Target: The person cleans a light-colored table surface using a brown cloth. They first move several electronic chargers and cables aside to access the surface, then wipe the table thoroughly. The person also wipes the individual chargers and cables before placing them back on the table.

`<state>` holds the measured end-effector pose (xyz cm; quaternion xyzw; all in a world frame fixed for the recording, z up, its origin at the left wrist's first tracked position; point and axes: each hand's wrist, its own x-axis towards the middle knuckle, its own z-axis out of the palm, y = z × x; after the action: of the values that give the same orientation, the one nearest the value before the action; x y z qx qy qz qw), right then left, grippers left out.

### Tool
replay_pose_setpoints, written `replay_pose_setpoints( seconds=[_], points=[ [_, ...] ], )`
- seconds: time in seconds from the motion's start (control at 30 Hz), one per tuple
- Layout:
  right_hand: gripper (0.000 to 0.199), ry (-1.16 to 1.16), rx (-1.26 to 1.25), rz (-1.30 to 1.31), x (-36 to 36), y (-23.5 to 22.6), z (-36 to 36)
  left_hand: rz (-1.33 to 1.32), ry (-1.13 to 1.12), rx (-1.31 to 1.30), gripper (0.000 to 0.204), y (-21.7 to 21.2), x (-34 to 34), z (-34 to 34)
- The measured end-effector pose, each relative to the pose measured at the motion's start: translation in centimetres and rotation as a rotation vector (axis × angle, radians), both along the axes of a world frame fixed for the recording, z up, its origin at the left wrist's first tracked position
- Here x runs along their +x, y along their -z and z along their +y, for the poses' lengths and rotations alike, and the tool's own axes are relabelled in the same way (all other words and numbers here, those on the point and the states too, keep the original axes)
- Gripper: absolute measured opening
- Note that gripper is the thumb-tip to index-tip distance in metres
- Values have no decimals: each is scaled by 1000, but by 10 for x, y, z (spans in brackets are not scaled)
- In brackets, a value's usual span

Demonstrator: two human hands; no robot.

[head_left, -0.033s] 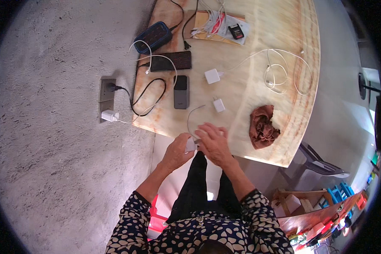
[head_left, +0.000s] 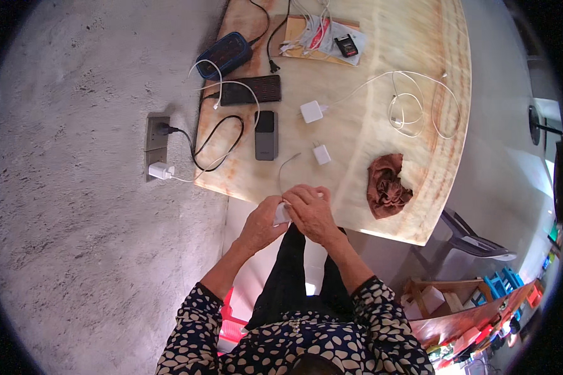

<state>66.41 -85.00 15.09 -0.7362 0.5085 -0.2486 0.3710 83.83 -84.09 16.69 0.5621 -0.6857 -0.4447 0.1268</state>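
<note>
My left hand [head_left: 263, 222] is closed around a small white charger block [head_left: 281, 214] at the table's near edge. My right hand [head_left: 311, 212] meets it there, fingers curled over the end of a short grey cable [head_left: 282, 170]. The cable's far end curves up onto the tabletop; its end between my hands is hidden. Just beyond my hands lie a white plug adapter [head_left: 321, 154] and a larger white charger [head_left: 311, 112] with a cord. A dark grey power bank [head_left: 266, 135] rests to their left.
A brown crumpled cloth [head_left: 388, 187] lies on the marble-patterned table [head_left: 356, 140]. A coiled white cable [head_left: 413, 112], a black device [head_left: 251, 90], a blue-rimmed device [head_left: 226, 55] and bagged cables [head_left: 322, 40] sit farther back. A wall socket [head_left: 157, 149] holds two plugs.
My right hand's fingers have drawn in and curled closer against the white charger block. My left hand stays in nearly the same place.
</note>
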Motion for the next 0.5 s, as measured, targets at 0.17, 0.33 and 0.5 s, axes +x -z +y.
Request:
replay_pose_setpoints(
  seconds=[0.17,0.33,0.5],
  points=[
    [19,53,385,-238,-5,8,3,327,-299,395,50,-17,2,-10],
    [22,228,540,-543,0,15,20,532,-596,468,50,-12,-6,-8],
    [31,188,351,-473,2,20,38,986,-933,558,44,8,-23,3]
  ],
)
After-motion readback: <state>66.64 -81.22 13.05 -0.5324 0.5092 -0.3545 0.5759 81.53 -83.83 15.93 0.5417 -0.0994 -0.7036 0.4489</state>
